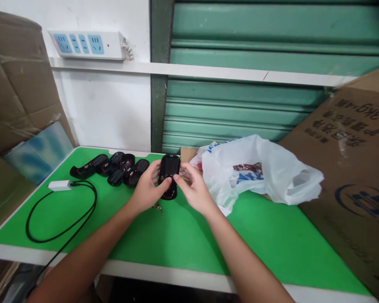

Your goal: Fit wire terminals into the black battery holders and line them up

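Between both hands, above the green table mat (189,240), is a black slide-open device (169,168) with a glossy rectangular upper part and a rounded lower part with a red line. My left hand (150,185) grips its left side, thumb on the front. From the right, my right hand (192,183) closes on it too, thumb pressed near the middle. A small metal chain (158,206) shows just below my left hand. To the left lies a group of several similar black devices (116,166), some with red lines or thin wires. The fingers behind the held device are hidden.
A white adapter (60,185) with a looped black cable (31,219) lies at left. A white plastic bag (249,168) with shiny packets stands at right. Cardboard boxes (350,168) flank the table. A power strip (88,44) hangs on the wall above a white rail.
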`<state>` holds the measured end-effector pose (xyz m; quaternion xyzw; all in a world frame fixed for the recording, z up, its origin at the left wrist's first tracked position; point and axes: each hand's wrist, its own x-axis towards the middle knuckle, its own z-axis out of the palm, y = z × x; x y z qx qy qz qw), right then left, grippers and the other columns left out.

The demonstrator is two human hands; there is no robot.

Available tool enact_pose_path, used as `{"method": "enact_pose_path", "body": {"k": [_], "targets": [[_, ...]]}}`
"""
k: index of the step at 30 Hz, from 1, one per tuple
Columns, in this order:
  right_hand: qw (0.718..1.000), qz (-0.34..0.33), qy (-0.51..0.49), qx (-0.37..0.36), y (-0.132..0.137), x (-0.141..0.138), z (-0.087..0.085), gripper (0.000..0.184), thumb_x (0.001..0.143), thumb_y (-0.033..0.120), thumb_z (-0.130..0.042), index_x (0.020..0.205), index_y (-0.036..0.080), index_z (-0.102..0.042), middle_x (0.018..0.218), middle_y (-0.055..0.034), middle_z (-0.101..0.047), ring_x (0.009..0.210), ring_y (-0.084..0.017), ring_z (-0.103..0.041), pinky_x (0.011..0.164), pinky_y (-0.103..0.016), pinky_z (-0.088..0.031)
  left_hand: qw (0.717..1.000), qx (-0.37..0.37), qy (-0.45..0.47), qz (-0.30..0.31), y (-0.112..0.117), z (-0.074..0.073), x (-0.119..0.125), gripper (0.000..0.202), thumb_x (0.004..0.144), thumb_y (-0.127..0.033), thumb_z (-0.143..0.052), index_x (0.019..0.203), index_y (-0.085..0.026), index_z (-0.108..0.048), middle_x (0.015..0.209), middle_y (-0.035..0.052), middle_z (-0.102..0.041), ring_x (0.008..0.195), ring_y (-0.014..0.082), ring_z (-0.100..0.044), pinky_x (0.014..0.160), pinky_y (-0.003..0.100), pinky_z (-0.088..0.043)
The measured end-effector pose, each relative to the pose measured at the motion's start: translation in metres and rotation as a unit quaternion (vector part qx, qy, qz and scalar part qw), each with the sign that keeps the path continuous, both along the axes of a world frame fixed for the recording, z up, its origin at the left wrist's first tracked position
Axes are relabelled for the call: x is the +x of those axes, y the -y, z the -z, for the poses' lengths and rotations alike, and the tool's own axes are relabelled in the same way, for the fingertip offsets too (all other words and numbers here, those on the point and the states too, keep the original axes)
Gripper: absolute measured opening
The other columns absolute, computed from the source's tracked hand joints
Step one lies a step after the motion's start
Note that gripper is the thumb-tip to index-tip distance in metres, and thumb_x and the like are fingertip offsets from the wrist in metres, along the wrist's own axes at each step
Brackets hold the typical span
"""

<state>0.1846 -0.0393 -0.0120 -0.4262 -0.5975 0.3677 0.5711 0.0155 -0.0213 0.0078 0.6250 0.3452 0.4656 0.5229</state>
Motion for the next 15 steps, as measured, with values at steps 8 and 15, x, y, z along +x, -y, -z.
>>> {"method": "enact_pose_path", "body": {"k": [8, 15], "targets": [[0.999, 0.009, -0.019, -0.025, 0.0001, 0.0013, 0.0018, 0.034, 0.089, 0.048, -0.070, 0.115, 0.028, -0.065, 0.114, -0.0046, -0.074, 0.104, -0.022, -0.071, 0.090, -0.037, -0.059, 0.999, 0.001, 0.035, 0.019, -0.0014, -0.0055, -0.0038, 0.052, 0.081, -0.023, -0.074, 0.130, -0.019, -0.060, 0.137, 0.0149, -0.068, 0.130, 0.0300, -0.064, 0.112, 0.045, -0.050], [1.000, 0.024, -0.016, -0.009, 0.0040, -0.0015, -0.0013, 0.033, 0.090, 0.047, -0.070, 0.117, 0.028, -0.065, 0.113, -0.0062, -0.073, 0.105, -0.023, -0.071, 0.093, -0.040, -0.059, 0.996, -0.016, 0.077, 0.036, -0.0051, -0.0037, -0.0030, 0.043, 0.085, -0.029, -0.073, 0.125, -0.017, -0.063, 0.136, 0.0141, -0.070, 0.130, 0.0279, -0.064, 0.120, 0.044, -0.042]]}}
